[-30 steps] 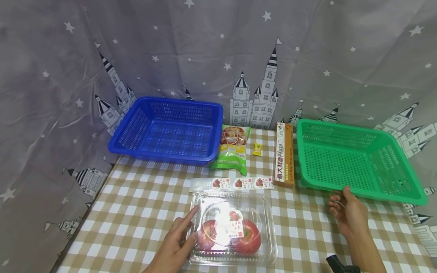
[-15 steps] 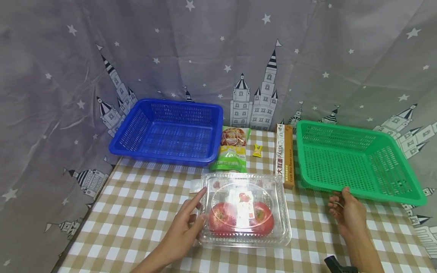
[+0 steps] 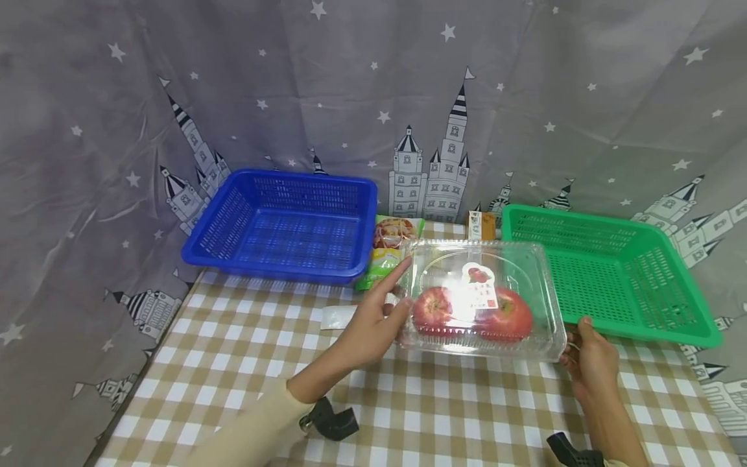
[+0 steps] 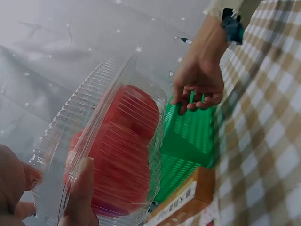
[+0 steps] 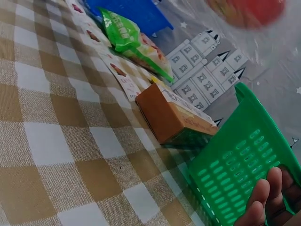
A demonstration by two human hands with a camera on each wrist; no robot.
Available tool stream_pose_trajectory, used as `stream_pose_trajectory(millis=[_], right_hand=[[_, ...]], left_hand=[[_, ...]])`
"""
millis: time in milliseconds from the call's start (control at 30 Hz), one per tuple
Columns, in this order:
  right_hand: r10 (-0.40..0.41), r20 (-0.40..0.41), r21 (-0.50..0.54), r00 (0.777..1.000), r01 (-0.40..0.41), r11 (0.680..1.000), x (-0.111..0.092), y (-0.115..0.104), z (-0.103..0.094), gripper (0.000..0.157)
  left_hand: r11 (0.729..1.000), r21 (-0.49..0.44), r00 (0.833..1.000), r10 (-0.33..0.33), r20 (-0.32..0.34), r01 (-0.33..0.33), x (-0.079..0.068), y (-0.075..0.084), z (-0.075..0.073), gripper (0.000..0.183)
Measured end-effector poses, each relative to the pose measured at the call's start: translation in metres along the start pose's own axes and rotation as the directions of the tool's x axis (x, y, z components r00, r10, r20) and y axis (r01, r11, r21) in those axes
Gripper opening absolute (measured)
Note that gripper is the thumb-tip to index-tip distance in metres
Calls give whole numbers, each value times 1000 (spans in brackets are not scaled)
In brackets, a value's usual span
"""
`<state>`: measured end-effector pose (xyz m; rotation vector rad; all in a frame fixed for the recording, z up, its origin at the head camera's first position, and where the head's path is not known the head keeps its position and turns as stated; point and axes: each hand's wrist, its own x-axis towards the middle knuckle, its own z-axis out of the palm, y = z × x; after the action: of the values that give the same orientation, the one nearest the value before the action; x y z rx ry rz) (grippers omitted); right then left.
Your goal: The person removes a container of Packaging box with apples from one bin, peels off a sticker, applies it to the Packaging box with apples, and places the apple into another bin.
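My left hand (image 3: 370, 327) grips the left edge of a clear plastic clamshell box (image 3: 481, 259). Two red apples (image 3: 504, 316) show through it, under a fruit sticker on the lid. The box hangs above the table, slightly tilted, its right end overlapping the near left corner of the green basket (image 3: 642, 334) in the head view. At that basket's near rim is my right hand (image 3: 594, 360), thumb on top and fingers curled beneath. In the left wrist view the thumb (image 4: 82, 193) presses the box's side.
A blue basket (image 3: 274, 269) stands back left. Beside it lies a green food bag (image 3: 385, 263). The pasta box (image 5: 164, 117) stands against the green basket, mostly hidden by the clamshell in the head view. A strip of stickers (image 5: 117, 70) lies on the checked cloth.
My left hand has lifted the clamshell box off the table and carried it right and away from me, towards the green basket. My right hand has stayed at the basket's rim.
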<state>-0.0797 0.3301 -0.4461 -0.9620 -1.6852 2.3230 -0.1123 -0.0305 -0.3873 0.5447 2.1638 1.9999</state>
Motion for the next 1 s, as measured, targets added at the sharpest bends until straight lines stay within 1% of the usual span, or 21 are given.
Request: stream_pose_trajectory(millis=[133,267,367,467,567,700,767,833,1000], right_hand=[[13,-40,-15,999,-13,1000,1,2,2,34],[-23,-13,-33,1000,23,999,1,3,4,35],[-49,10,-50,999,49,998,0,2,4,36],[-55,23,-53,998,57,997,0,1,3,38],[-54,39,-39,998,56,998,1,-1,0,40],[-69,69,-41,995,72,997,1,-1,-2,41],[-77,86,-53,993,82,995,1,-1,-3,41],[-81,100,-63,992,88,994,1,0,-3,41],[-69,108,-60,992,76,995,1,-1,-4,40]], left_hand=[[1000,-10,1000,-2,9,2,32,2,15,63],[999,-34,1000,-13,16,14,55,4,31,64],[1000,-24,1000,-21,14,21,70,6,43,66],[999,20,999,-33,5,33,85,8,54,66],[993,121,1000,-1,-13,2,101,9,65,65],[971,238,998,43,-40,-33,121,11,81,65],[968,249,998,35,-43,-23,131,12,89,66],[970,244,999,10,-43,1,139,12,97,66],[964,264,999,-21,-32,29,158,13,120,63]])
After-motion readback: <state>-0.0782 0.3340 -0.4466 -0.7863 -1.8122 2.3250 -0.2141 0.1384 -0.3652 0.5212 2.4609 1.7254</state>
